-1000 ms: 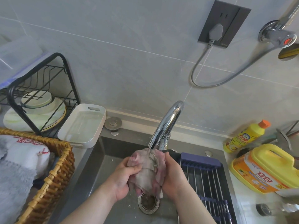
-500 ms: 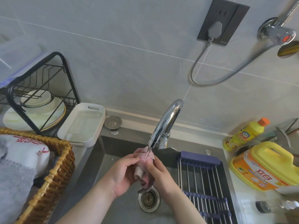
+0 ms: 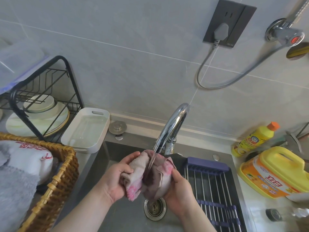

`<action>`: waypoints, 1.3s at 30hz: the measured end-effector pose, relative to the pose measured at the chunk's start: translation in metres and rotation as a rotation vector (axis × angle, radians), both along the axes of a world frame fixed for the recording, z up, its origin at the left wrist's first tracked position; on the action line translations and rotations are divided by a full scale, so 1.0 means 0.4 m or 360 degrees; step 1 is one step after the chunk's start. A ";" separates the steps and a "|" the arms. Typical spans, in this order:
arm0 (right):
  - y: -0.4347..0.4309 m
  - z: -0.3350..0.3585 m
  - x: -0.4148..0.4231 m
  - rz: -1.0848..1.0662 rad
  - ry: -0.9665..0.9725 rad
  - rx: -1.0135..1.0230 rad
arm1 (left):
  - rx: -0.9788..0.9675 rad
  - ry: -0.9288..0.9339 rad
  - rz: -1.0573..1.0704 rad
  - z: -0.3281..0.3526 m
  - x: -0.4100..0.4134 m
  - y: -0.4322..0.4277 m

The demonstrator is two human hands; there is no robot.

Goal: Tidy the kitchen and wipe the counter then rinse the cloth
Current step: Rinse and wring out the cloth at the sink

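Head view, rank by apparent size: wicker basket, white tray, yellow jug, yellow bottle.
1. wicker basket, largest even though the frame crops it
2. yellow jug, also cropped at the right edge
3. white tray
4. yellow bottle

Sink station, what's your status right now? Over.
Left hand and right hand both grip the cloth. Cloth under the running faucet, over the drain. Nothing blocking.
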State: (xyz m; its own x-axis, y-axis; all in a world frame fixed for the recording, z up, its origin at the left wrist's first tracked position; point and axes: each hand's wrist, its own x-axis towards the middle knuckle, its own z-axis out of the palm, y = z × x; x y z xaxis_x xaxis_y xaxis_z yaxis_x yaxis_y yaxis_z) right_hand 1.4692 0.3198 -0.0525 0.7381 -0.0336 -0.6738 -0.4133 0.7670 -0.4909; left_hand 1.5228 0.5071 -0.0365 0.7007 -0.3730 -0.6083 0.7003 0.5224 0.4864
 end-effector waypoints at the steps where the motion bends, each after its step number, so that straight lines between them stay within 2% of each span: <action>1: 0.003 0.011 0.000 0.0017 -0.0004 0.0086 | 0.0031 0.0014 0.0013 -0.001 -0.002 -0.001; 3: 0.013 0.027 0.004 0.0096 -0.0024 0.0143 | 0.0044 0.0060 0.0040 -0.003 -0.009 -0.011; 7: 0.045 0.016 0.015 0.0215 -0.0169 -0.0114 | -0.0090 0.0176 0.0112 -0.004 -0.021 -0.037; 12: 0.059 0.032 0.015 0.0365 -0.0274 -0.0125 | -0.0280 0.0201 0.0260 0.010 -0.004 -0.039; 15: 0.067 0.026 0.008 0.0481 -0.0326 -0.0389 | -0.0389 0.0118 0.0089 0.025 0.006 -0.045; 19: 0.057 0.032 -0.005 0.0418 -0.0178 -0.0308 | -0.0451 0.0156 -0.0142 0.037 0.025 -0.045; 21: 0.049 0.028 -0.006 0.0329 0.0020 -0.0123 | -0.0214 0.0111 -0.0192 0.041 0.043 -0.029; 23: 0.042 0.034 -0.007 0.0290 0.0184 0.0184 | 0.0192 -0.0021 -0.0238 0.034 0.050 -0.021; 26: 0.035 0.058 0.006 0.0158 0.0353 0.0461 | 0.0941 -0.0513 -0.0432 0.006 0.022 -0.021; 28: 0.036 0.067 0.023 0.0048 0.0391 0.0565 | 0.0971 -0.0722 -0.0600 -0.008 -0.017 -0.027; 30: 0.037 0.071 0.032 0.0005 0.0465 0.0645 | 0.0840 -0.0774 -0.0652 -0.023 -0.048 -0.039; 31: 0.037 0.069 0.036 0.0017 0.0517 0.0634 | 0.0877 -0.0823 -0.0627 -0.036 -0.055 -0.048; 34: 0.054 0.076 0.043 0.0008 0.0487 0.0658 | 0.1244 -0.0976 -0.0516 -0.081 -0.052 -0.064; 39: 0.078 0.070 0.072 -0.0094 0.0326 0.0960 | 0.1442 -0.0945 -0.0308 -0.081 -0.029 -0.068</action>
